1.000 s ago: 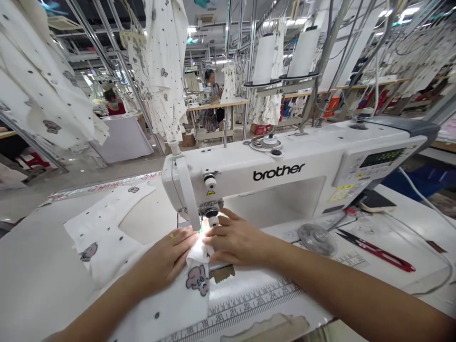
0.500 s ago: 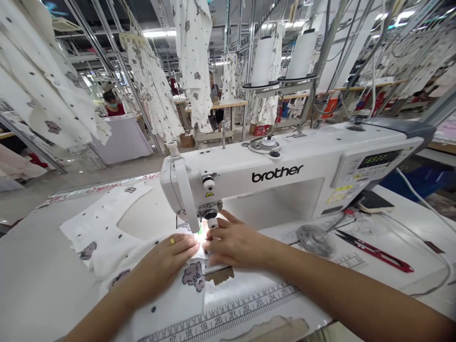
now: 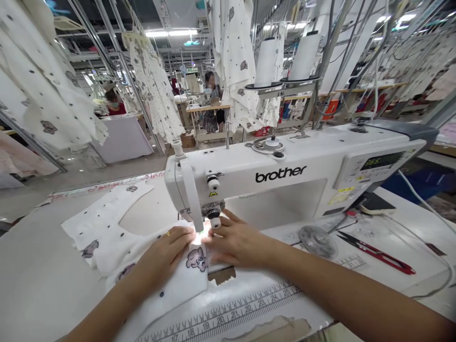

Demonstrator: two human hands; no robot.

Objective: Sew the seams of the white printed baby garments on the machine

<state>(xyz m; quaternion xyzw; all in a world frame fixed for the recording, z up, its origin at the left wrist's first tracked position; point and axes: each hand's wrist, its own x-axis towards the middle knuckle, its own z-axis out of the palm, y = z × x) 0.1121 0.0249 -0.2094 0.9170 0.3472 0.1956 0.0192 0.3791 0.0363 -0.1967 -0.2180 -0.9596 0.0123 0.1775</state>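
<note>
Already the dotted white garment (image 3: 107, 251) sits at the needle (image 3: 201, 230) of the sewing machine (image 3: 281, 164), left hand (image 3: 164, 254) and right hand (image 3: 235, 244) spread flat on it; stitching unseen.

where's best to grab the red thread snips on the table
Take the red thread snips by the red handle end at the lower right, coming from above and from the right. They lie flat on the table, with the dark blades at the far end pointing toward the sewing machine, so holding that end keeps fingers away from the tips.
</note>
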